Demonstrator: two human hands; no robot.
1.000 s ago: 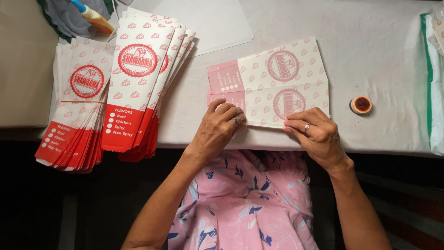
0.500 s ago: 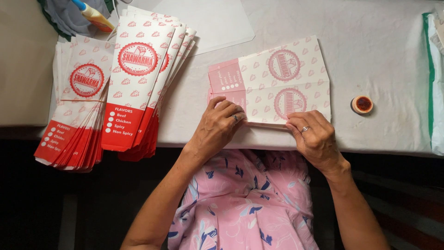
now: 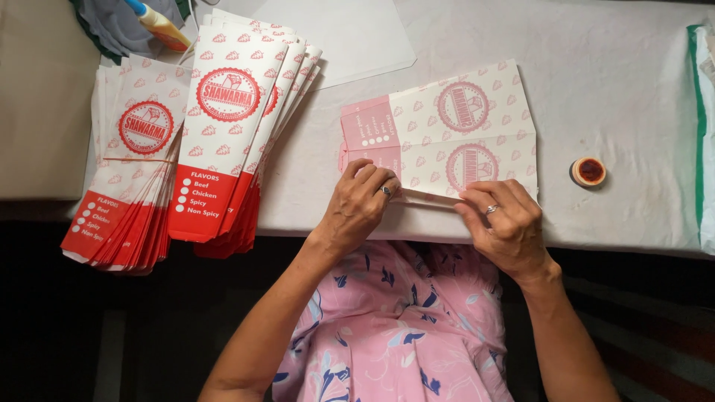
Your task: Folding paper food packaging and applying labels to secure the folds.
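Along the left part of the table (image 3: 640, 97), near its front edge, two fanned stacks of finished paper bags are lying: the left stack (image 3: 126, 186) is hanging over the front edge with its red ends down, and the taller right stack (image 3: 223, 134) is overlapping it, printed in red and white with a round emblem and a red band of dots. Behind them, at the back left corner, a glue bottle (image 3: 158, 22) with a yellow body and blue tip is resting on a dark cloth (image 3: 112, 26), and a blank white sheet (image 3: 350, 33) is lying just to the right of it. At the middle of the front edge, the flat printed paper sheet (image 3: 447, 134) is lying face down, its pale pink print showing through. The left hand (image 3: 357, 205) is pressing on its near left corner, fingers curled down onto the fold, gripping nothing. The right hand (image 3: 503, 223) is pinching the folded near edge between thumb and fingertips. Further right, a small round pot (image 3: 589, 171) with red contents is sitting near the front edge, well apart from the sheet. At the right edge, a white bag with a green stripe (image 3: 704, 126) is lying.
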